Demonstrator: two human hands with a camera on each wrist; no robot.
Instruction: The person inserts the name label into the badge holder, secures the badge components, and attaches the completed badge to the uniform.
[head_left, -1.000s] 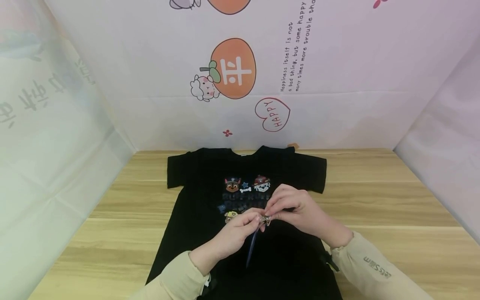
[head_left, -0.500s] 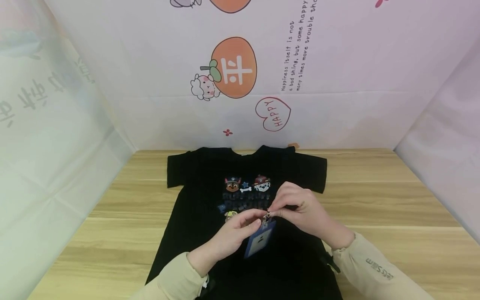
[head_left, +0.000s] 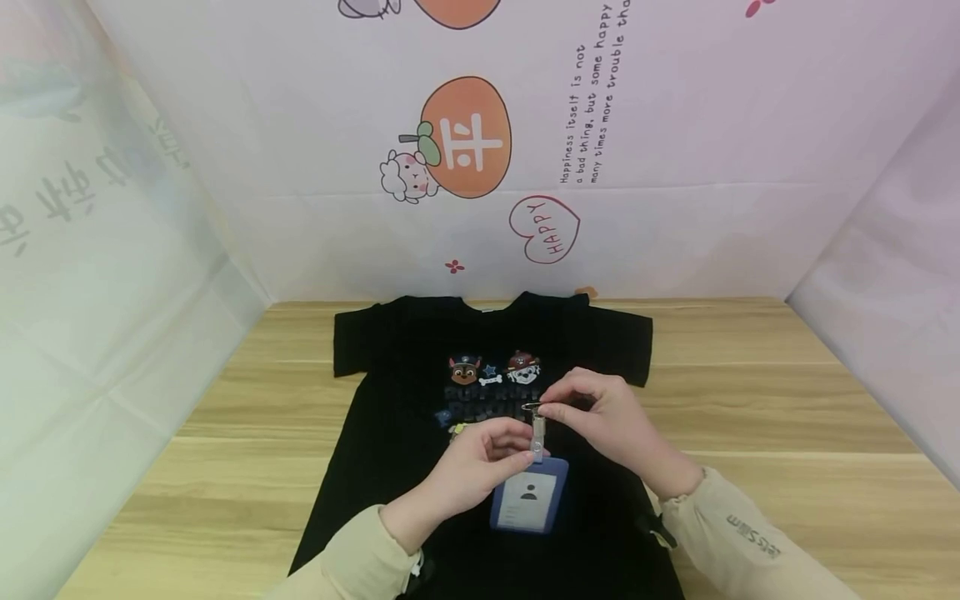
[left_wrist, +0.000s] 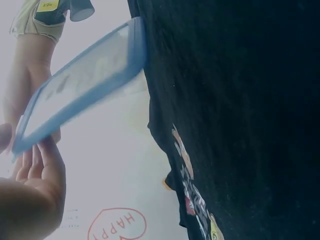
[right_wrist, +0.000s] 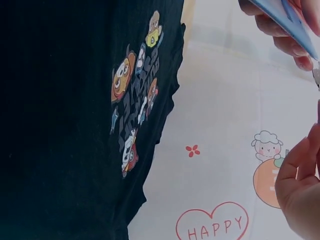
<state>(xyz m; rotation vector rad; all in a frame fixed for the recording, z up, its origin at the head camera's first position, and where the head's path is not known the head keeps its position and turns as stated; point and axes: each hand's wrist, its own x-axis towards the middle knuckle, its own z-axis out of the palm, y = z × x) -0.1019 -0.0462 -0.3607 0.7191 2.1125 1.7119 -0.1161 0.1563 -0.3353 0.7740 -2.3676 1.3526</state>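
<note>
A blue-framed ID badge (head_left: 529,497) with a portrait card hangs over the black T-shirt (head_left: 420,475). My right hand (head_left: 600,412) pinches the pin (head_left: 531,407) at the top of its metal clip (head_left: 538,427) between thumb and index finger. Lower down, my left hand (head_left: 480,458) holds the clear strap under the clip, thumb in front and fingers behind. The left wrist view catches the badge (left_wrist: 82,77) tilted, its blue edge toward the camera. Only a corner of the badge (right_wrist: 287,22) shows in the right wrist view.
The T-shirt lies flat on a wood-grain table (head_left: 735,383), printed with cartoon dogs (head_left: 465,369) on its chest. A white printed cloth (head_left: 675,167) rises behind the table, and pale cloth hangs at both sides.
The badge has turned from edge-on to face the head camera, now hanging below the hands. My left hand has shifted from the clip down to the strap; the right has risen slightly.
</note>
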